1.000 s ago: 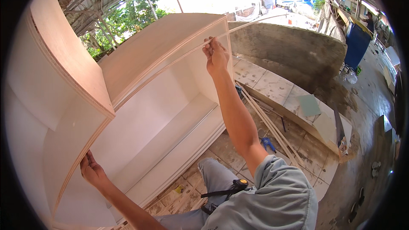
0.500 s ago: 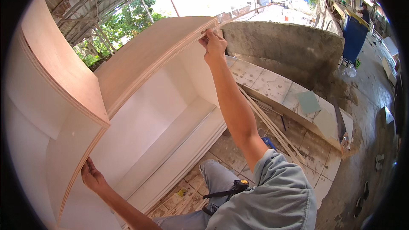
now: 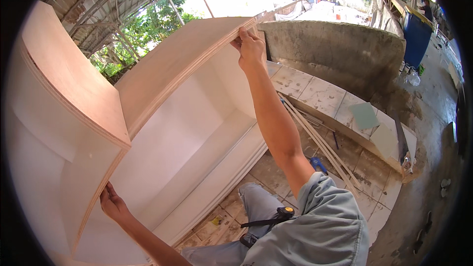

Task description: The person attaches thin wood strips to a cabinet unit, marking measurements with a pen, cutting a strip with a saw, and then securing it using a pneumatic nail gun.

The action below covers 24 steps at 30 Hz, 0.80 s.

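The right arm [image 3: 275,118] reaches forward and up from the shirt's short sleeve [image 3: 315,187], almost straight, with a slight bend at the elbow. Its hand is raised at the far corner of the cabinet [image 3: 182,44]. The left forearm [image 3: 150,239] comes in low from the bottom edge, angled up toward the near panel [image 3: 93,167]. The two hands are wide apart.

The right hand [image 3: 250,48] is nearly closed, thumb and curled fingers clamped on a thin wood strip [image 3: 197,63] against the cabinet's front edge. The strip lies along that upper edge, and its far end sticks out past the corner. The left hand [image 3: 115,206] is half curled, its fingertips touching the front edge of the near panel; whether it grips there cannot be told.

To the right, loose slats [image 3: 320,140] lie on the tiled floor [image 3: 362,167] beside a low ledge [image 3: 310,93], near a blue tool [image 3: 318,164].
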Each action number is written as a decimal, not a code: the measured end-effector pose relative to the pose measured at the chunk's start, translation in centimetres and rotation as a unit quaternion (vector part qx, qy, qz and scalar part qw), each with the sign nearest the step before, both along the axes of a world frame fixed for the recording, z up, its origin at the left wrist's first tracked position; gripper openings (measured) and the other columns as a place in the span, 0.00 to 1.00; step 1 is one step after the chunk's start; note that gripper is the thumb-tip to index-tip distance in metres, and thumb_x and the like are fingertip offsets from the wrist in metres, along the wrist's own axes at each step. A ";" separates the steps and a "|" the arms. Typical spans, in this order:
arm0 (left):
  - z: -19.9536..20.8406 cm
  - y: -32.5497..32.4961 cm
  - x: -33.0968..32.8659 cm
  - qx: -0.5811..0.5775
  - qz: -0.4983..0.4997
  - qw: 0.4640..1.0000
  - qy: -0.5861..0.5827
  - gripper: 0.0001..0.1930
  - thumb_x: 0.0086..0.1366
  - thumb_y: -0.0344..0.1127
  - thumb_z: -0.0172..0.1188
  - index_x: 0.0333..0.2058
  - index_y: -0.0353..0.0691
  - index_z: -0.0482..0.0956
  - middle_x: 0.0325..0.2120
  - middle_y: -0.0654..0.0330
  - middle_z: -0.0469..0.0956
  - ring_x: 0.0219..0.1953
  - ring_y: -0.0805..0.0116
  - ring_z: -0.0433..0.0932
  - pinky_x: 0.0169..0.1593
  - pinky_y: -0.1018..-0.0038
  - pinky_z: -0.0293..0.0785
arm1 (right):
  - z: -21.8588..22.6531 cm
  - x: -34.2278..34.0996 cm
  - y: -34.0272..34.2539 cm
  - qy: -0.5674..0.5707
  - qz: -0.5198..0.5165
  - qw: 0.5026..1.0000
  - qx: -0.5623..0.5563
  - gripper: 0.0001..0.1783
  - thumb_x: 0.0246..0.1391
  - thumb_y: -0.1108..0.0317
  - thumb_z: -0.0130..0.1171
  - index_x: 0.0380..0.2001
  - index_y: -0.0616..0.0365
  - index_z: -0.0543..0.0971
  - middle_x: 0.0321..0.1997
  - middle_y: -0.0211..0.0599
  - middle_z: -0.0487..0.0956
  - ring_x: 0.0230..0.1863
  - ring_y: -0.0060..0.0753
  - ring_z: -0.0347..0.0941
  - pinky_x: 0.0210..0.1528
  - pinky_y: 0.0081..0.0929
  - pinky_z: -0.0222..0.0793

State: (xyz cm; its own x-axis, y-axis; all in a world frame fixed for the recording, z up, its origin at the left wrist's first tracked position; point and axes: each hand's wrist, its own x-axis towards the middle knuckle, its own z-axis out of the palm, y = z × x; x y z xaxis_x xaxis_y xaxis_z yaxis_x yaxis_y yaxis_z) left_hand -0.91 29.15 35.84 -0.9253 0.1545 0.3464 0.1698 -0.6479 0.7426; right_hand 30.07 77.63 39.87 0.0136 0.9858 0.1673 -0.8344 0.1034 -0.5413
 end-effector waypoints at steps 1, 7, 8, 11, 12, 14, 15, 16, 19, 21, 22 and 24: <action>0.0 -0.2 -0.1 -0.001 -0.009 1.000 0.001 0.12 0.69 0.24 0.52 0.48 0.22 0.72 0.47 0.49 0.74 0.52 0.62 0.74 0.61 0.71 0.73 | 0.2 0.0 -0.2 -0.010 -0.004 1.000 0.001 0.15 0.64 0.68 0.54 0.45 0.72 0.77 0.39 0.41 0.80 0.38 0.30 0.78 0.39 0.27 0.80; 0.1 -0.3 0.2 -0.006 -0.001 1.000 0.000 0.12 0.69 0.24 0.52 0.48 0.22 0.72 0.46 0.50 0.75 0.52 0.63 0.74 0.59 0.72 0.74 | 0.6 0.4 -1.2 -0.035 -0.008 0.999 -0.002 0.15 0.64 0.67 0.54 0.43 0.73 0.77 0.37 0.41 0.80 0.35 0.30 0.78 0.39 0.27 0.81; 0.0 -0.3 0.2 -0.005 -0.002 1.000 -0.003 0.12 0.69 0.24 0.52 0.48 0.23 0.72 0.46 0.50 0.75 0.52 0.63 0.74 0.58 0.73 0.74 | 0.5 0.4 -1.0 -0.038 -0.009 0.999 -0.002 0.15 0.64 0.67 0.54 0.43 0.73 0.77 0.37 0.41 0.80 0.35 0.30 0.78 0.39 0.27 0.81; 0.0 -0.2 0.1 -0.005 -0.001 1.000 -0.009 0.12 0.68 0.24 0.52 0.48 0.23 0.73 0.46 0.50 0.75 0.51 0.63 0.75 0.58 0.73 0.75 | 0.5 0.4 -0.8 -0.022 -0.007 1.000 0.013 0.16 0.64 0.67 0.54 0.43 0.74 0.77 0.37 0.42 0.80 0.34 0.30 0.78 0.39 0.26 0.81; 0.0 -0.1 0.2 -0.007 0.002 1.000 -0.008 0.12 0.68 0.24 0.52 0.48 0.24 0.73 0.45 0.50 0.76 0.51 0.63 0.75 0.58 0.73 0.75 | 0.4 0.4 -0.8 -0.024 -0.010 1.000 0.017 0.16 0.64 0.67 0.54 0.44 0.74 0.77 0.37 0.42 0.80 0.34 0.30 0.78 0.39 0.26 0.81; 0.0 0.0 0.5 -0.002 0.015 1.000 0.001 0.11 0.68 0.24 0.53 0.46 0.24 0.74 0.44 0.51 0.76 0.49 0.63 0.75 0.56 0.73 0.74 | 0.6 0.3 -1.1 -0.029 -0.012 0.999 0.025 0.17 0.64 0.67 0.54 0.44 0.75 0.77 0.37 0.42 0.80 0.34 0.30 0.78 0.39 0.26 0.81; 0.2 0.1 0.7 0.003 0.022 1.000 0.011 0.10 0.68 0.25 0.53 0.45 0.25 0.74 0.43 0.52 0.77 0.48 0.63 0.76 0.55 0.72 0.74 | 0.8 0.1 -1.0 -0.016 -0.009 0.999 0.035 0.17 0.64 0.67 0.54 0.45 0.75 0.76 0.36 0.42 0.80 0.34 0.30 0.78 0.39 0.26 0.81; -0.1 0.2 0.8 0.002 0.028 0.999 0.017 0.10 0.68 0.25 0.53 0.44 0.25 0.75 0.42 0.52 0.77 0.46 0.63 0.76 0.53 0.72 0.74 | 0.5 0.2 -0.8 -0.007 -0.007 0.999 0.038 0.17 0.64 0.67 0.54 0.45 0.75 0.76 0.36 0.42 0.80 0.34 0.30 0.78 0.38 0.26 0.81; 0.3 -0.4 0.8 -0.012 0.036 0.999 0.027 0.10 0.69 0.27 0.53 0.45 0.26 0.75 0.42 0.52 0.77 0.47 0.63 0.75 0.55 0.72 0.72 | 0.3 -1.0 -0.7 0.010 -0.012 0.999 0.030 0.17 0.64 0.67 0.54 0.46 0.75 0.76 0.35 0.41 0.79 0.32 0.30 0.77 0.37 0.26 0.81; 0.3 0.2 1.6 -0.015 0.032 0.999 0.025 0.10 0.69 0.27 0.52 0.45 0.26 0.75 0.41 0.53 0.77 0.47 0.64 0.75 0.55 0.72 0.72 | -0.4 -1.1 0.2 0.006 -0.022 0.999 0.032 0.16 0.64 0.68 0.55 0.46 0.74 0.76 0.34 0.41 0.79 0.31 0.30 0.77 0.36 0.26 0.81; 0.0 1.0 1.8 -0.021 0.027 0.999 0.018 0.10 0.69 0.27 0.52 0.45 0.26 0.75 0.41 0.53 0.77 0.47 0.65 0.75 0.55 0.72 0.71 | -1.0 -0.8 1.5 -0.003 -0.028 0.999 0.041 0.15 0.63 0.68 0.55 0.45 0.73 0.77 0.34 0.40 0.79 0.31 0.30 0.76 0.36 0.27 0.81; -0.5 1.4 1.4 -0.025 0.004 0.999 0.028 0.11 0.69 0.28 0.52 0.45 0.26 0.75 0.41 0.53 0.77 0.46 0.66 0.74 0.54 0.72 0.71 | -2.0 -0.3 1.9 -0.020 -0.040 0.998 0.034 0.13 0.63 0.68 0.55 0.42 0.70 0.77 0.34 0.39 0.79 0.30 0.31 0.76 0.35 0.29 0.81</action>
